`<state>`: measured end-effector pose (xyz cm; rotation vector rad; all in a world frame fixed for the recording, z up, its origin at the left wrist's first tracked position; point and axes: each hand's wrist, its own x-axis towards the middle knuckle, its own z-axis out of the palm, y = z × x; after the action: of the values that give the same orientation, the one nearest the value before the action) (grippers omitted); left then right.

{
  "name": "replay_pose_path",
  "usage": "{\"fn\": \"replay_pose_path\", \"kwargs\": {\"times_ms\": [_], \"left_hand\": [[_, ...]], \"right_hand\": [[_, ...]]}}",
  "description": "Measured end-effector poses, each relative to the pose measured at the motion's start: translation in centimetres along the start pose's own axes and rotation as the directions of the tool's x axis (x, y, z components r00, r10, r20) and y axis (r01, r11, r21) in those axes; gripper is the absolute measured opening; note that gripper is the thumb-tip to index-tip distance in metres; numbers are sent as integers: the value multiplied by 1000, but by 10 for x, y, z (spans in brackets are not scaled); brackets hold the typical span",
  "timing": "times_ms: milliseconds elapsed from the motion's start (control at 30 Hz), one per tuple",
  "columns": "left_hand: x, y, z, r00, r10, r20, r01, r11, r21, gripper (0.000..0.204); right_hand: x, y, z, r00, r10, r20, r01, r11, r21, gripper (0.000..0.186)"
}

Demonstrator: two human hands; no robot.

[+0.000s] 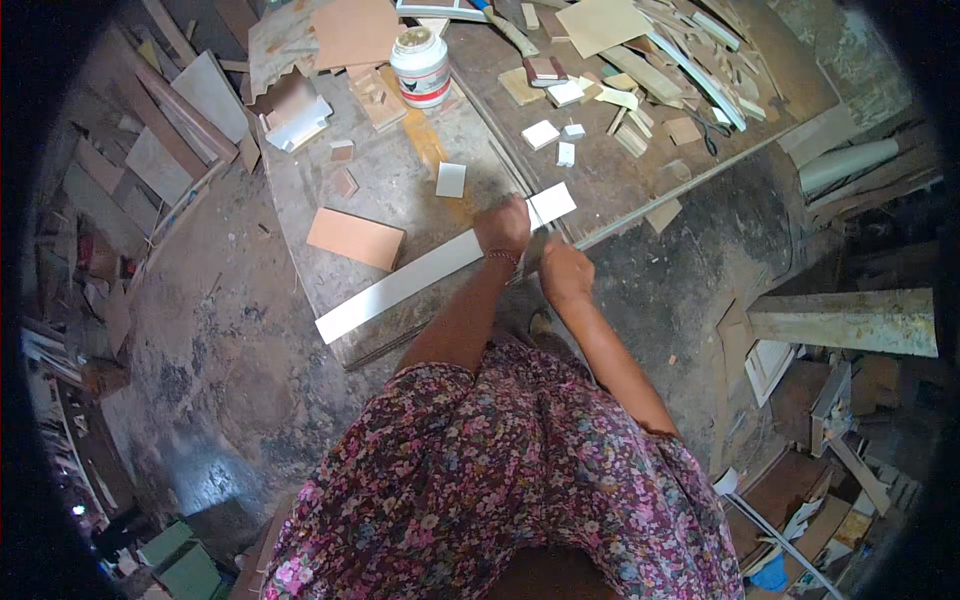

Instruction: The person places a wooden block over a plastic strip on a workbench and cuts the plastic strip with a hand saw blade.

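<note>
A long white board strip (400,285) lies slantwise across the near edge of a worn workbench (390,190). My left hand (503,226) presses down on the strip near its right end, fingers closed over it. My right hand (564,270) is fisted just beside it at the bench's edge, closed on something small that I cannot make out. A bracelet circles my left wrist.
An orange-brown panel (356,238), a small white square (451,179) and a white tub with a red band (421,66) sit on the bench. Offcuts and strips pile at the back right (650,70). Timber scraps litter the floor on both sides.
</note>
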<state>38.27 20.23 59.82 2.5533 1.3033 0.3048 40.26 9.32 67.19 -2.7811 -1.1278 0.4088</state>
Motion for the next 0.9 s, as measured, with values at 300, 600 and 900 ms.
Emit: {"fn": "replay_pose_path", "kwargs": {"times_ms": [300,600,900], "left_hand": [[0,-3,4,1000,-27,-16,26,999,-19,40],[2,2,0,999,3,39,-3,1000,4,42],[1,-1,5,1000,-7,-14,7,1000,2,44]], "right_hand": [[-13,1,-3,998,38,59,-40,998,42,20],[30,-2,18,997,76,-15,-71,974,215,17],[15,-11,-5,1000,-2,7,1,999,54,17]]}}
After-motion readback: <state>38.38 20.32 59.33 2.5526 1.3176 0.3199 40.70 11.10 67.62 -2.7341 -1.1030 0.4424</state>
